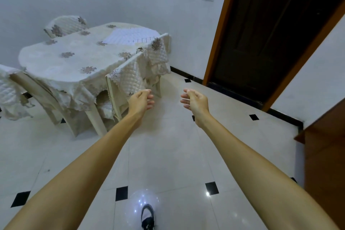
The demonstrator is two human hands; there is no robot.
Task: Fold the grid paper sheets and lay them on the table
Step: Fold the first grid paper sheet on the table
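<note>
Head view: grid paper sheets (130,36) lie on the table (61,63), far beyond loosely curled, empty hands (141,99) (195,100).

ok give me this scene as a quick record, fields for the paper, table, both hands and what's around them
paper: grid sheets lying flat at the table's far right
table: draped in a flowered cloth
left hand: loosely curled, holds nothing, out over the floor
right hand: loosely curled, holds nothing
chairs: quilted covers, tucked in at the table
door: dark, right of the table
</note>
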